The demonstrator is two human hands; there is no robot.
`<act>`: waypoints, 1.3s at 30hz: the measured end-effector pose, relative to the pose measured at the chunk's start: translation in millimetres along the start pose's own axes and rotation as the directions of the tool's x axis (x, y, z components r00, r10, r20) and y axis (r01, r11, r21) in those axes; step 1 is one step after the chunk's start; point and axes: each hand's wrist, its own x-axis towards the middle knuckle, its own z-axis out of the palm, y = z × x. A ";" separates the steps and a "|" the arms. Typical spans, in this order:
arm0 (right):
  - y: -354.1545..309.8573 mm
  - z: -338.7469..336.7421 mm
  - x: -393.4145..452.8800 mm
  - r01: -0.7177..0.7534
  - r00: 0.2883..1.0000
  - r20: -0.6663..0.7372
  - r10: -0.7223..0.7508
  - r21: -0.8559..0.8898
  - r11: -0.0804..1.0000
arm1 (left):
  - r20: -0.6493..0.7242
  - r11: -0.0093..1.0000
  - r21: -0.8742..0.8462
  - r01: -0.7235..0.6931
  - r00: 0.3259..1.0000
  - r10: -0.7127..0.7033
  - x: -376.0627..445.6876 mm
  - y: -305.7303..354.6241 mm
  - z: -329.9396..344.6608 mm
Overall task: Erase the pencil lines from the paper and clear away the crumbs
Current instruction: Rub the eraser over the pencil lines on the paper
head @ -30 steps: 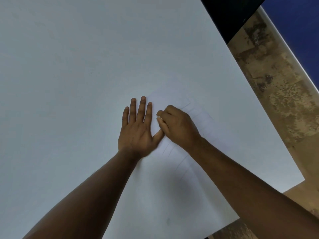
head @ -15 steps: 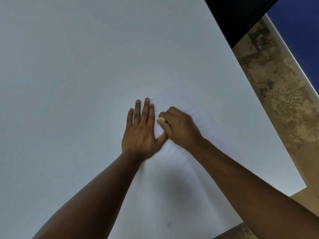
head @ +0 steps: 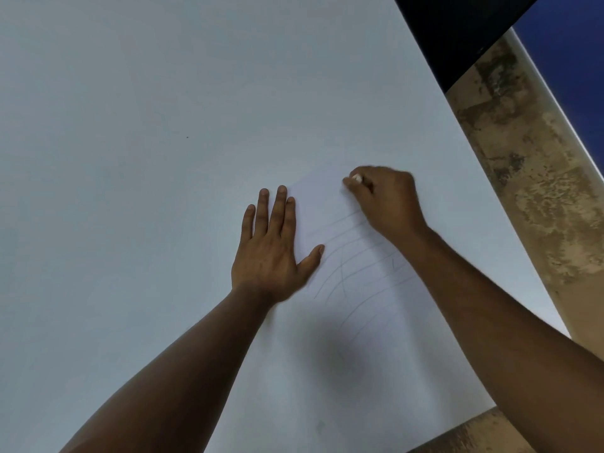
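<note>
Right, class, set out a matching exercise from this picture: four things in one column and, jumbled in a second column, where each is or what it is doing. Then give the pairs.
Column one:
1. left hand
2. right hand
3. eraser
4. pencil lines

Column two:
A. pinched in fingertips
B. curved, faint, between the two hands
C. flat on the paper, fingers straight
D. curled, at the paper's far end

Pairs: 1-C, 2-D, 3-A, 4-B
</note>
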 end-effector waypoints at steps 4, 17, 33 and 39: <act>-25.1 27.1 -44.0 0.173 0.980 0.102 -0.168 -0.036 0.984 | -0.009 1.000 0.016 -0.006 1.000 0.007 -0.6 -0.5 1.3; 32.5 -15.2 4.3 -0.105 0.990 -0.087 0.110 0.060 0.993 | -0.012 1.000 0.023 -0.002 1.000 0.002 -0.9 1.5 -0.3; 6.5 -16.4 -23.7 -0.189 0.977 0.135 0.164 0.200 0.962 | 0.024 1.000 0.005 0.000 1.000 0.000 0.0 1.8 -3.2; -34.3 20.3 -70.2 0.063 0.983 0.162 -0.088 0.150 0.987 | 0.045 1.000 0.009 -0.009 0.999 0.009 -0.4 1.9 -5.7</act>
